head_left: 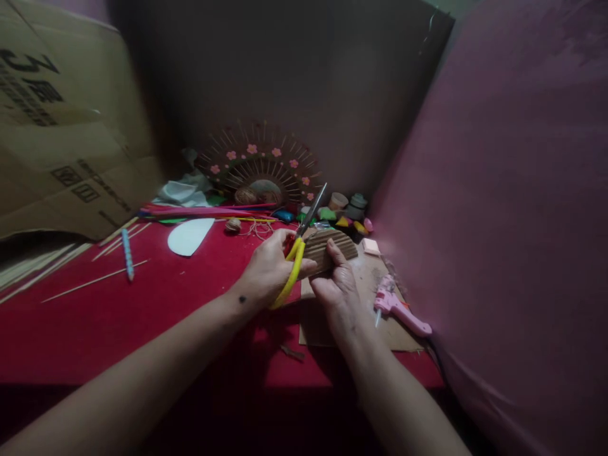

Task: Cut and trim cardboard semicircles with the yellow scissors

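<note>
My left hand (272, 267) is closed around the yellow handles of a pair of scissors (295, 269), whose blades point up and away to the right. My right hand (339, 285) grips a piece of corrugated cardboard (332, 248) with a rounded edge, the thumb pressed on its ridged face. The cardboard sits right beside the scissors, against the left fingers. Whether the blades touch its edge I cannot tell. Below the hands a small brown scrap (292, 353) lies on the red cloth (190, 329).
A pink glue gun (401, 308) rests on a flat cardboard sheet (389, 339) at right. Leftward lie a blue pencil (127, 254), thin sticks (95, 280) and a white paper shape (190, 237). Behind stand a flower-decorated fan (259, 158) and small pots (356, 206). A large cardboard box (71, 152) looms left.
</note>
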Demonstrator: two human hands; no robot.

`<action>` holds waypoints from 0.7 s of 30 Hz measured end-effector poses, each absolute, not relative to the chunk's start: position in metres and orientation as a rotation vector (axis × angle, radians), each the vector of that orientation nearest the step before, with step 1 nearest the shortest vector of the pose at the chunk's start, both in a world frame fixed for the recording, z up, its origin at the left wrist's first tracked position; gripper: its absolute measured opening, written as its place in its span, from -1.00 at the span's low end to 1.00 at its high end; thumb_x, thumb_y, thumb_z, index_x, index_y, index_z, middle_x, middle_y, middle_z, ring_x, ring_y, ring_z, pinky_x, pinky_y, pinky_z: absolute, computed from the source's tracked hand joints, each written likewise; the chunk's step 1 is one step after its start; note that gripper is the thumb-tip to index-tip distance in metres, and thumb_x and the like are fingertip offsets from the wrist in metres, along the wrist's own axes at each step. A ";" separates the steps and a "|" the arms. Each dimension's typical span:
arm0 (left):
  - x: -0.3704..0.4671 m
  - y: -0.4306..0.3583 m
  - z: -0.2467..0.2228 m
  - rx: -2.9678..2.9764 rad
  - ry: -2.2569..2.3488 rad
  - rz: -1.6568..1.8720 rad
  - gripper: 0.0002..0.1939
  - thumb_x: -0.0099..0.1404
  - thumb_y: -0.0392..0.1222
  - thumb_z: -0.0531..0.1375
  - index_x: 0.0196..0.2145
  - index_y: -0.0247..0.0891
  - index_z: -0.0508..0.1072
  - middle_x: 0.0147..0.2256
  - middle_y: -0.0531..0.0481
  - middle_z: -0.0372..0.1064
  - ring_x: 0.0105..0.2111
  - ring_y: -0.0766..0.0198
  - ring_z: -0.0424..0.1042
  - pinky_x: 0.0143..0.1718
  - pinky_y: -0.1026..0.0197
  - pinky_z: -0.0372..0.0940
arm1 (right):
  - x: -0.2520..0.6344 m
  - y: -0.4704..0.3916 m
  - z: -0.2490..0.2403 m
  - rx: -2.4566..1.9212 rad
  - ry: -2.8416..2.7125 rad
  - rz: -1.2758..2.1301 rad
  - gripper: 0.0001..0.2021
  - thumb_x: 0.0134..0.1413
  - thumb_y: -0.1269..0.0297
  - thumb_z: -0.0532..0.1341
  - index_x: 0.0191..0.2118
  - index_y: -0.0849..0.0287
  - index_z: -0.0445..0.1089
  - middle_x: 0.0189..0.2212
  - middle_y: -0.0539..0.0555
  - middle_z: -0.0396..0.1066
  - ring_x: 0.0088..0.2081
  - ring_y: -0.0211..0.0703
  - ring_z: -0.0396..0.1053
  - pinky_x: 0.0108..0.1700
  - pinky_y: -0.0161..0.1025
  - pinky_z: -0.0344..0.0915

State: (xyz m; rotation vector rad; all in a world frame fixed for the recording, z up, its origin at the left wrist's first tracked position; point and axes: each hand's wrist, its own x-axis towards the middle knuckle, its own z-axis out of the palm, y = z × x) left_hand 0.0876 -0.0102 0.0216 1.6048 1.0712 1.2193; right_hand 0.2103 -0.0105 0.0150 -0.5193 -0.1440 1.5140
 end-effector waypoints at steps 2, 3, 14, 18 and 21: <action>0.088 -0.008 0.023 1.551 1.026 1.155 -0.53 -0.11 -0.23 0.32 -0.21 -0.31 0.31 -0.36 0.02 0.38 -0.42 0.27 0.38 -0.42 0.20 0.29 | 0.207 -0.009 0.013 -0.555 -0.139 1.506 -0.88 -0.05 0.51 0.18 -0.39 0.15 0.41 -0.50 -0.09 0.51 -0.40 -0.29 0.45 -0.08 -0.25 0.36; 0.088 -0.008 0.024 1.516 1.002 1.130 -0.55 -0.12 -0.26 0.31 -0.22 -0.32 0.31 -0.38 0.01 0.38 -0.43 0.28 0.38 -0.44 0.22 0.28 | 0.205 -0.008 0.013 -0.578 -0.134 1.513 -0.88 -0.07 0.51 0.19 -0.39 0.16 0.41 -0.50 -0.08 0.51 -0.40 -0.27 0.45 -0.09 -0.23 0.36; 0.063 0.010 0.044 1.466 0.965 0.834 -0.82 -0.07 -0.24 0.28 -0.53 -0.26 0.32 -0.75 0.17 0.19 -0.78 0.45 0.12 -0.75 0.34 0.02 | 0.205 -0.011 0.019 -0.530 -0.404 1.560 -0.88 -0.12 0.47 0.25 -0.36 0.18 0.40 -0.46 -0.04 0.50 -0.32 -0.21 0.44 -0.10 -0.19 0.36; 0.054 0.014 0.047 1.431 0.940 0.833 -0.82 -0.06 -0.17 0.27 -0.55 -0.24 0.32 -0.74 0.13 0.18 -0.78 0.42 0.12 -0.77 0.31 0.02 | 0.210 -0.014 0.020 -0.501 -0.606 1.576 -0.76 -0.17 0.48 0.26 -0.27 0.20 0.40 -0.34 0.03 0.52 -0.24 -0.16 0.43 -0.10 -0.16 0.36; 0.053 0.015 0.049 1.375 0.968 0.817 -0.82 -0.08 -0.18 0.26 -0.56 -0.22 0.29 -0.74 0.13 0.13 -0.76 0.40 0.11 -0.74 0.28 0.02 | 0.216 -0.012 0.022 -0.512 -0.727 1.614 -0.73 -0.18 0.48 0.26 -0.23 0.20 0.39 -0.34 0.05 0.52 -0.21 -0.13 0.43 -0.11 -0.15 0.35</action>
